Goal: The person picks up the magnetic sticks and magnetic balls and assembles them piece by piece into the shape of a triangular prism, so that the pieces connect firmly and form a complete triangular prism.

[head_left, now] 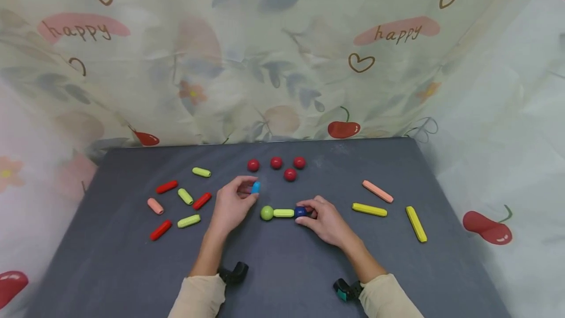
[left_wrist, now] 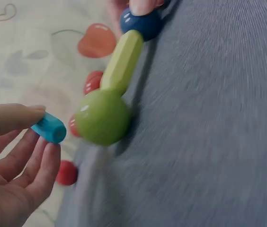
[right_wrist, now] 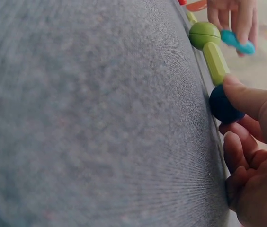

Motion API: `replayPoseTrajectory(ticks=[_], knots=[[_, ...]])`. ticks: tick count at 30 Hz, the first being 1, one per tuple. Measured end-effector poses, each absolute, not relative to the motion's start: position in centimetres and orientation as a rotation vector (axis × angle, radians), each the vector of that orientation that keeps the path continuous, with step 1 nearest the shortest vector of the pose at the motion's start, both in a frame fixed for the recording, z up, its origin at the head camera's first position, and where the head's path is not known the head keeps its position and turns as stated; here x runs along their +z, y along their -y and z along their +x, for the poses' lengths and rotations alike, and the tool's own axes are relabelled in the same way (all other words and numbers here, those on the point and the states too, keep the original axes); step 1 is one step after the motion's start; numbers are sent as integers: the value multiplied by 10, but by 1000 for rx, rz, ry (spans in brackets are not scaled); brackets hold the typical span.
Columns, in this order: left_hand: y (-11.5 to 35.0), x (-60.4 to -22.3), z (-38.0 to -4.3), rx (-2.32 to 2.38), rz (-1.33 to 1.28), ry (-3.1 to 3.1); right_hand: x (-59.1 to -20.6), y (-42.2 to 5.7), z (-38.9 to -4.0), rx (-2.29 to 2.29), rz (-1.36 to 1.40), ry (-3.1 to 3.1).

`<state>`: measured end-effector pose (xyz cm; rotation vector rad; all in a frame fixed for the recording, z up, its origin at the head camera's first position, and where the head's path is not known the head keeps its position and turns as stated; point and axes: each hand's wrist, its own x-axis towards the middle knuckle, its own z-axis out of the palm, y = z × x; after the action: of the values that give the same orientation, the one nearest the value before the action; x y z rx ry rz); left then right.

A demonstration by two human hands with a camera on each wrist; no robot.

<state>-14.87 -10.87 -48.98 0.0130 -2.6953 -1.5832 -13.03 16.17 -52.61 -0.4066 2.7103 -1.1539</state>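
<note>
My left hand (head_left: pixel 233 204) pinches a short blue rod (left_wrist: pixel 50 127) between thumb and fingertips, a little above the table. Just right of it lies a joined piece: a green ball (head_left: pixel 267 213), a light green rod (head_left: pixel 283 213) and a dark blue ball (head_left: pixel 300 211) in a row. My right hand (head_left: pixel 324 221) grips the dark blue ball with thumb and fingers. In the right wrist view the blue rod (right_wrist: pixel 237 42) is close beside the green ball (right_wrist: pixel 204 36); whether they touch I cannot tell.
Several red balls (head_left: pixel 290 174) sit behind the hands. To the left are scattered red rods (head_left: pixel 161 229), light green rods (head_left: pixel 189 221) and a short pink rod (head_left: pixel 155 205). Yellow rods (head_left: pixel 369 209) and a longer pink rod (head_left: pixel 377 191) lie to the right. A patterned cloth (head_left: pixel 247 87) hangs behind the dark table (head_left: pixel 282 278).
</note>
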Motion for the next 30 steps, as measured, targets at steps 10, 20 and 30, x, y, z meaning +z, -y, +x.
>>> replayPoseTrajectory(ticks=[10,20,30], knots=[[79,-505,-161,-1637,34,2736,-528,-162,-131,-1203,-433,-2716],[83,-510,-141,-1601,-59,2868,-529,-161,-128,-1177,-423,-2726],[90,-515,-115,-1417,27,2902,-506,-153,-161,-1082,-474,-2760]])
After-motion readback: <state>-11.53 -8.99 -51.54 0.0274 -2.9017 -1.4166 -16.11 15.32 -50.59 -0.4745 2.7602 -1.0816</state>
